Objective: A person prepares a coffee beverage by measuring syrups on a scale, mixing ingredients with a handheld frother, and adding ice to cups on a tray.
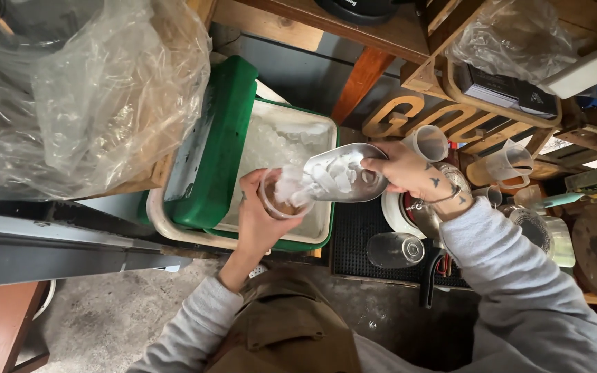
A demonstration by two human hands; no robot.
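Note:
My left hand grips a clear plastic cup with a little brown liquid in the bottom, held over a green cooler. My right hand holds a metal scoop full of ice cubes, tipped with its mouth at the cup's rim. Ice is sliding from the scoop into the cup. The cooler's white inside holds more ice, and its green lid stands open to the left.
A black rubber mat with an upturned glass lies right of the cooler. Measuring jugs, cups and a white plate crowd the right side. Crumpled clear plastic bags fill the upper left. Wooden shelves run overhead.

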